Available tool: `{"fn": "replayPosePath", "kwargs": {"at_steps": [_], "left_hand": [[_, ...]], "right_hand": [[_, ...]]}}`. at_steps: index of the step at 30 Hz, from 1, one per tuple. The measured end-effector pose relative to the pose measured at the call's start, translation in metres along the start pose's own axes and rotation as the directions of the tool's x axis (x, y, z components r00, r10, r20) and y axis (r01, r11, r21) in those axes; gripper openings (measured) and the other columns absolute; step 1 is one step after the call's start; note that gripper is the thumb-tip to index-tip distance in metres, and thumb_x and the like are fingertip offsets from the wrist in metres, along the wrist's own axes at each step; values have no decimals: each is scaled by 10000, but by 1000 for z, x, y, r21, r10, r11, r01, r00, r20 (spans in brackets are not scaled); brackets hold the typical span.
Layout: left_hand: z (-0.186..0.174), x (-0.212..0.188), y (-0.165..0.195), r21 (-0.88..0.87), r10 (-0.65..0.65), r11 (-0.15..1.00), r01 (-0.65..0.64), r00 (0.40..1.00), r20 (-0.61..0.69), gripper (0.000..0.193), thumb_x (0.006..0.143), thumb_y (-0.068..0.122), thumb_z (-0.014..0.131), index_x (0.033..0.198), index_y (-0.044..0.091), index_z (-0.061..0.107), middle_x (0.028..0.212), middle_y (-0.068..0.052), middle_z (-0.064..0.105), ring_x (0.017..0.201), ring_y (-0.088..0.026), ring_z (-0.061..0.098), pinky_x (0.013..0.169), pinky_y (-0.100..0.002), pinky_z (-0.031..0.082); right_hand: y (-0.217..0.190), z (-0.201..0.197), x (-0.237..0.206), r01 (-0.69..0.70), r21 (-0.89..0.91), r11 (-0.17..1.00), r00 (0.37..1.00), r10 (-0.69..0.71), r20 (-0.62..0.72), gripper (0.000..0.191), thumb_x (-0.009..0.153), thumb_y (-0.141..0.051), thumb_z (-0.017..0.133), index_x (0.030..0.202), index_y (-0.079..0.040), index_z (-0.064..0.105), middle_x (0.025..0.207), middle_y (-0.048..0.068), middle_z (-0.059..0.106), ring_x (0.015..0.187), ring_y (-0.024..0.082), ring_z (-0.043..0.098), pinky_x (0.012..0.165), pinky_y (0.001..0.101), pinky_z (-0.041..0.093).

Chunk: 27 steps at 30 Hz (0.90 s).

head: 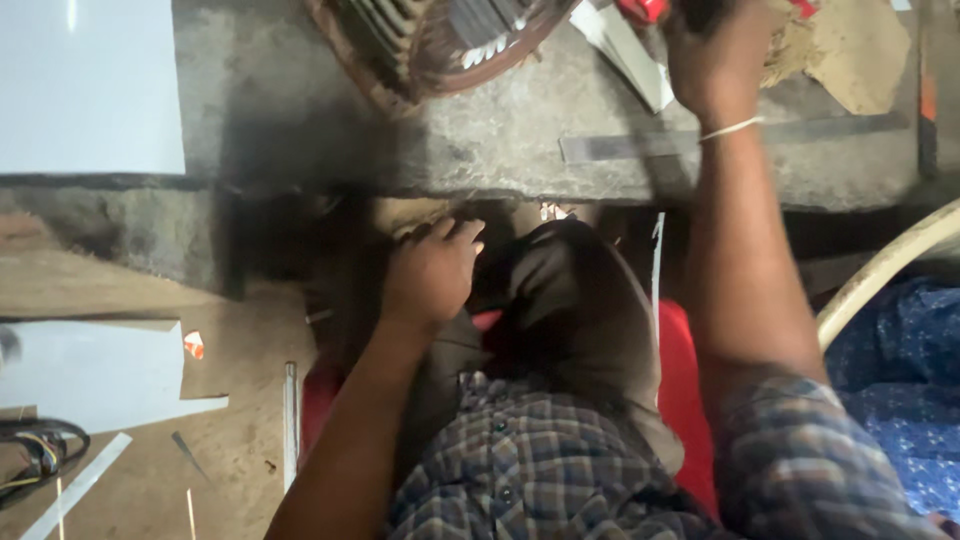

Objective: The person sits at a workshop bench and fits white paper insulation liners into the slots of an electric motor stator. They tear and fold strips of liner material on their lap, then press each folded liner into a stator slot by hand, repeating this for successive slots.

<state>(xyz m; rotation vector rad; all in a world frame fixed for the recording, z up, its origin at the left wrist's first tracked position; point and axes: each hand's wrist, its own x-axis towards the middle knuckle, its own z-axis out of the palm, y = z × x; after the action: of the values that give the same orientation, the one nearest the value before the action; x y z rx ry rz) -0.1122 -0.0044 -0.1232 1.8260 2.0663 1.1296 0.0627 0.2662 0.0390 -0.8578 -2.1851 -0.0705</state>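
— Fingers (455, 232) of the left hand (432, 275) lay loosely spread and held nothing; they rested on the person's own knee, just below the front edge of the stone bench (300, 120).

— And the right hand (715, 60)?

— It reached across the bench to the far edge, its fingers curled round something dark, with a red object (640, 10) just left of it. The frame cut them off and the hand was blurred, so I could not tell whether they gripped the thing or only touched it. A thin band (730, 128) circled the wrist.

— What else sat on the bench?

— A round motor winding (430, 40), copper-coloured, stood at the far edge, well left of the right hand. Folded white paper (625, 50) lay between them, a flat metal strip (620, 147) near the front edge under the forearm, and brown cardboard (860, 55) at the far right.

— What could have gone wrong?

— In my judgement, the stretched right arm crossed over the strip and paper; a quick pull back could have dragged either off the bench's front edge. Reaching blind beside the winding, the fingers might also have snagged its wires.
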Motion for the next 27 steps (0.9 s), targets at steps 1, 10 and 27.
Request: {"fn": "replayPosePath", "kwargs": {"at_steps": [1, 10, 27], "left_hand": [[0, 1, 0, -7, -28, 1000, 28, 999, 32, 294, 967, 280, 613, 1212, 144, 706, 1151, -136, 706, 1005, -388, 670, 851, -507, 530], [-3, 5, -4, 62, -5, 998, 1, 998, 61, 348, 921, 298, 637, 1236, 157, 681, 1311, -134, 670, 1003, -399, 668, 819, -495, 554], [-17, -5, 86, -909, -262, 410, 82, 965, -31, 481, 839, 78, 770, 1298, 47, 631, 1098, -146, 712, 944, -154, 703, 842, -280, 565]], "right_hand": [[8, -5, 3, -72, -27, 997, 985, 75, 157, 181, 912, -83, 797, 1074, -14, 758, 966, 161, 763, 850, 263, 765, 776, 386, 593], [8, -3, 11, -239, -19, 971, 908, 230, 350, 429, 705, -237, 971, 1010, -13, 768, 897, 126, 761, 770, 201, 726, 720, 342, 577], [-77, -72, -121, -499, 594, 631, 838, 177, 516, 198, 856, -27, 789, 1020, -45, 680, 920, 14, 677, 866, 101, 606, 805, 262, 508]]}}
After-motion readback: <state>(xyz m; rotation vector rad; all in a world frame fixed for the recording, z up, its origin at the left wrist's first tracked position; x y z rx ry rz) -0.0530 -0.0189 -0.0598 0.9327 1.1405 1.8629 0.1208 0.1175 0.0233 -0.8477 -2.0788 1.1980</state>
